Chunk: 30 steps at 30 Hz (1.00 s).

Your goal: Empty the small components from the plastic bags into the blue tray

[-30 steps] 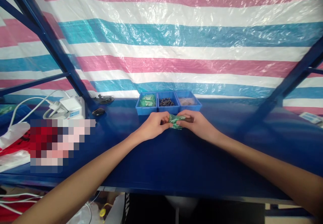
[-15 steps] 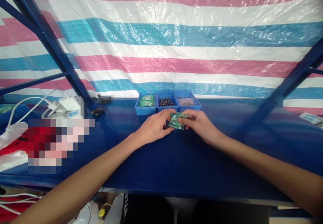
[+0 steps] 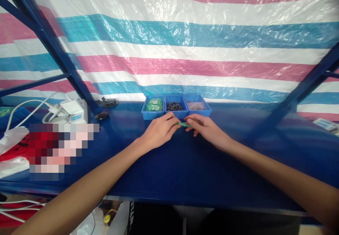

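Observation:
Between my hands, just in front of the blue bins, a small green packet is seen nearly edge-on. My left hand pinches its left end, fingers closed. At its right end, the thumb and fingers of my right hand are closed on it. Three blue bins stand side by side behind: the left bin holds green packets, the middle one small dark pieces, and the right one pale, clear packets.
On the blue table, a black mouse-like object and a dark flat item lie left of the bins. White chargers and cables are farther left, beside a red and white bag. Blue frame bars slope up at both sides.
The green packet has tilted from showing its broad face to nearly edge-on. My left fingers have drawn together on its left end. The view has shifted slightly.

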### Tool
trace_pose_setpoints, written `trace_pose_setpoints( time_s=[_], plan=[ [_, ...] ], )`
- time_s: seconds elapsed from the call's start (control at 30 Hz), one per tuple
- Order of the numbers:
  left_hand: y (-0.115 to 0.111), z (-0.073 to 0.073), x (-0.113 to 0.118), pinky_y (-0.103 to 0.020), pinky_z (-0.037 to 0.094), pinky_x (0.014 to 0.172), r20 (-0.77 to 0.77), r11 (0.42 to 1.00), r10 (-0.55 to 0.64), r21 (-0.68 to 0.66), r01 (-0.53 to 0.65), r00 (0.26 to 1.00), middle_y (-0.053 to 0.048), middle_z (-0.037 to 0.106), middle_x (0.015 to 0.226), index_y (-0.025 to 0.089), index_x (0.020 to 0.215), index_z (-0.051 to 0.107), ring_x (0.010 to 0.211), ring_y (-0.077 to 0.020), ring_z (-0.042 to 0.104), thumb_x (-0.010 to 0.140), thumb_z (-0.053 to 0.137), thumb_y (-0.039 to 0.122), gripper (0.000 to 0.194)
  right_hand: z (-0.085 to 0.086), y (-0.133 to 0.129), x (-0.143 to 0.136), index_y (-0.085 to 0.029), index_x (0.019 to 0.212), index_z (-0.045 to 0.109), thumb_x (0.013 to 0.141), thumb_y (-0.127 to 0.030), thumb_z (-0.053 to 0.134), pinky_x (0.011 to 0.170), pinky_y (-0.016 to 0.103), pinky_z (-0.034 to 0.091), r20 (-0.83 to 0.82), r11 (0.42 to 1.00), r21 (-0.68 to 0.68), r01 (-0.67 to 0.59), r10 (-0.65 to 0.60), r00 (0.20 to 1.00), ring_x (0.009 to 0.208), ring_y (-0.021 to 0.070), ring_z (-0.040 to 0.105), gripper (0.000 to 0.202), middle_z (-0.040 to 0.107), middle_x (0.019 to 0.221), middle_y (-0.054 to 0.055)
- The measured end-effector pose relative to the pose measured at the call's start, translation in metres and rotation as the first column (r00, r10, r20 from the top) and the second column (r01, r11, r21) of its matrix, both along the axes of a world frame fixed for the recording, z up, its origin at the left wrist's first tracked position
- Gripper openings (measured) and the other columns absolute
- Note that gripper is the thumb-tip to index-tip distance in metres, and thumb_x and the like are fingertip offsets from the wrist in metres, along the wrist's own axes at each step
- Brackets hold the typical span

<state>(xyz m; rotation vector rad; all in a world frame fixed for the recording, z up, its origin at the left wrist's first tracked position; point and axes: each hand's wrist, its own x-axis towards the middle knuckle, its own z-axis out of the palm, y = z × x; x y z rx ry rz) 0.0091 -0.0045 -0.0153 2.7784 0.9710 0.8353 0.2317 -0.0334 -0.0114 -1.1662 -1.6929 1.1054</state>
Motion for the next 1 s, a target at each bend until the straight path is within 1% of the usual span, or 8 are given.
trace_pose_setpoints(
  time_s=[0.1,0.23,0.4,0.5,0.63,0.77,0.87,1.0],
  plan=[
    [0.002,0.000,0.000,-0.028,0.046,0.075,0.031,0.999,0.016,-0.039,-0.015,0.999,-0.005,0.063,0.099,0.018,0.102,0.069,0.088,-0.0174,0.063,0.104,0.048,0.029,0.024,0.003,-0.003,-0.001,-0.019,0.101,0.067,0.096,-0.053,0.055,0.063,0.028,0.051,0.034,0.998,0.050,-0.027,0.025,0.999,0.091,0.0212,0.065,0.037,0.066,0.100,0.007],
    [0.005,-0.001,0.002,-0.027,0.039,0.065,0.107,0.987,0.052,-0.155,-0.035,0.993,-0.002,0.061,0.082,0.016,0.086,0.070,0.072,-0.0138,0.057,0.100,0.056,0.031,0.025,0.004,-0.003,0.001,-0.019,0.100,0.067,0.090,-0.048,0.066,0.067,0.030,0.053,0.054,0.993,0.065,-0.100,0.096,0.994,0.082,0.0181,0.062,0.031,0.066,0.095,0.005],
    [0.008,-0.003,0.005,-0.025,0.034,0.057,0.267,0.954,0.127,-0.297,-0.044,0.955,0.003,0.058,0.068,0.016,0.070,0.059,0.062,-0.0111,0.051,0.090,0.070,0.042,0.035,-0.001,-0.001,0.002,-0.019,0.078,0.060,0.090,-0.041,0.065,0.062,0.029,0.052,0.091,0.987,0.161,-0.002,-0.013,0.996,0.067,0.0143,0.057,0.025,0.057,0.073,-0.001],
    [0.008,-0.004,0.007,-0.023,0.035,0.058,0.323,0.924,0.142,-0.383,-0.008,0.936,0.003,0.057,0.066,0.016,0.070,0.056,0.062,-0.0108,0.050,0.088,0.072,0.041,0.035,-0.003,-0.001,0.002,-0.020,0.073,0.056,0.090,-0.041,0.065,0.061,0.029,0.051,0.088,0.987,0.157,0.019,-0.033,0.996,0.064,0.0143,0.057,0.028,0.053,0.069,-0.002],
    [0.008,-0.004,0.007,-0.023,0.036,0.059,0.345,0.894,0.128,-0.447,0.042,0.930,0.003,0.055,0.065,0.016,0.069,0.057,0.063,-0.0110,0.050,0.087,0.071,0.039,0.032,-0.005,-0.002,0.001,-0.020,0.080,0.059,0.091,-0.044,0.064,0.063,0.030,0.051,0.098,0.988,0.155,-0.008,-0.007,0.995,0.067,0.0156,0.057,0.027,0.057,0.072,-0.001],
    [0.007,-0.001,0.006,-0.024,0.038,0.061,0.351,0.896,0.088,-0.438,0.080,0.932,0.002,0.059,0.067,0.016,0.072,0.062,0.065,-0.0117,0.052,0.087,0.072,0.037,0.027,-0.007,-0.003,0.001,-0.020,0.085,0.061,0.094,-0.047,0.060,0.062,0.030,0.048,0.135,0.982,0.190,-0.010,-0.016,0.991,0.069,0.0166,0.056,0.029,0.058,0.074,0.000],
    [0.005,0.000,0.007,-0.024,0.039,0.060,0.328,0.917,0.082,-0.395,0.058,0.941,0.003,0.057,0.065,0.016,0.071,0.062,0.062,-0.0108,0.051,0.088,0.071,0.038,0.029,-0.007,-0.002,0.002,-0.020,0.083,0.060,0.094,-0.048,0.059,0.061,0.029,0.046,0.139,0.977,0.214,-0.006,-0.024,0.990,0.068,0.0161,0.055,0.030,0.056,0.074,0.000],
    [0.002,-0.001,0.010,-0.024,0.043,0.063,0.331,0.939,0.061,-0.340,0.058,0.942,0.002,0.065,0.079,0.019,0.099,0.068,0.068,-0.0116,0.058,0.087,0.072,0.034,0.020,-0.006,-0.003,0.002,-0.020,0.074,0.054,0.095,-0.048,0.058,0.058,0.028,0.040,0.166,0.964,0.265,0.004,-0.049,0.985,0.062,0.0137,0.049,0.035,0.049,0.068,-0.002]
  ],
)
